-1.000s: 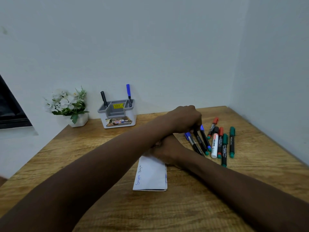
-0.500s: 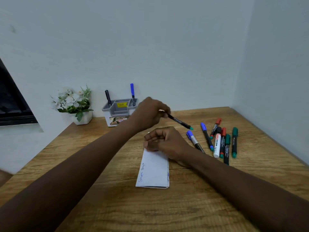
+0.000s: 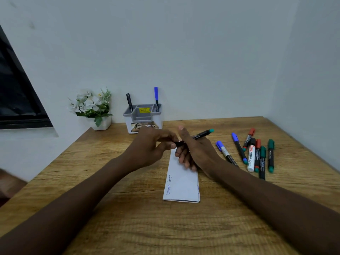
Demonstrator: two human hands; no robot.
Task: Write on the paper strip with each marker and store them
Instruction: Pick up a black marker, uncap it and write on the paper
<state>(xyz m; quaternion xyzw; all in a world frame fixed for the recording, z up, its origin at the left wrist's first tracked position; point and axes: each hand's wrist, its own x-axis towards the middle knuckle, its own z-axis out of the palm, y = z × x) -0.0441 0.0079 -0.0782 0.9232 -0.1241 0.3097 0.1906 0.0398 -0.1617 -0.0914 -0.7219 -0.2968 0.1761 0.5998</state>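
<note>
A black marker with a green end [image 3: 203,134] is held above the table between both hands. My left hand [image 3: 152,146] pinches its near end. My right hand [image 3: 195,151] wraps its middle, thumb up, with the green end sticking out to the right. Under the hands lies the folded white paper strip [image 3: 182,183], with blue writing along its left edge. Several more markers [image 3: 252,153] in blue, red, green and white lie on the table to the right. A grey-and-white organizer [image 3: 142,117] at the back holds a black marker [image 3: 129,102] and a blue marker [image 3: 156,97].
A small white pot of flowers [image 3: 92,107] stands left of the organizer by the wall. The wooden table [image 3: 165,227] sits in a corner, with walls behind and to the right. A dark window frame [image 3: 16,100] is at the far left.
My left hand picked the green-ended marker from the pile and carried it left over the paper. My right hand lifted off the paper and closed around the marker.
</note>
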